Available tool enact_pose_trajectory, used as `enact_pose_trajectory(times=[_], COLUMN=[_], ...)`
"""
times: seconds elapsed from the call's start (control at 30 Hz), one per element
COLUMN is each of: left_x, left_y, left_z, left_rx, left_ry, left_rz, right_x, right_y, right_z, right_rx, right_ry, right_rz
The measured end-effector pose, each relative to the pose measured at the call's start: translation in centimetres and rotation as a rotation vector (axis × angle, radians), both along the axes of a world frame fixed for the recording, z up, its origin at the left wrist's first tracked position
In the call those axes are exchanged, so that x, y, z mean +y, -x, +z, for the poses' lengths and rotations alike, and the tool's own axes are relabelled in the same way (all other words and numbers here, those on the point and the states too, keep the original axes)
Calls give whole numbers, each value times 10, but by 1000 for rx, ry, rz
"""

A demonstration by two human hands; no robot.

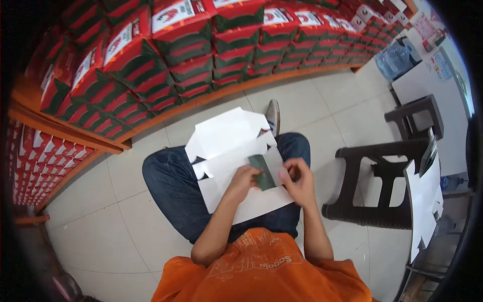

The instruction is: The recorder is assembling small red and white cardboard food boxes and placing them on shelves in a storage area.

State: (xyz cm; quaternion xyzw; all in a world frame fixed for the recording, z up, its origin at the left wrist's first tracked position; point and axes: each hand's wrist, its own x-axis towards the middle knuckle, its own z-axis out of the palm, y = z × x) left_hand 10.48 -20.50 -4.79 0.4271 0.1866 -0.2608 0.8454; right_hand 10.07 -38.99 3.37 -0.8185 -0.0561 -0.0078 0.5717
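Head view: white die-cut cardboard sheet point(219, 133) is spread across the person's jeans point(173, 183), with one flap point(263, 173) folded so its dark green side shows. Left hand's point(242, 182) fingers are on the green bit; right hand's point(299, 181) are curled by the white panel beside it. Can't tell if either's actually gripping. Red-and-green boxes point(191, 45) ahead, dark plastic stool point(372, 215) off right.

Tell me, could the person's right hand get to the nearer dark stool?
Probably yes, with a sideways reach: only tiled floor shows between the right hand and the nearer dark stool, though depth is hard to judge and that hand is at the white cardboard on the lap.
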Motion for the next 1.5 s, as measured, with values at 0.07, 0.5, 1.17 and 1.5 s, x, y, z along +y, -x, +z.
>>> enact_pose_trajectory(times=[0.07,0.5,1.17,1.5], left_x=[-1,22,84,133], left_y=[13,70,80,62], left_z=[52,122,135,150], left_rx=[145,-1020,-448,-863], left_ry=[53,-1056,-653,-445], left_rz=[211,-232,-27,-291], right_x=[-1,29,60,12], right_y=[41,69,5,-18], right_z=[5,54,82,79], right_rx=[-111,-407,78,-179], right_ry=[-387,296,190,346], right_rz=[187,17,411,665])
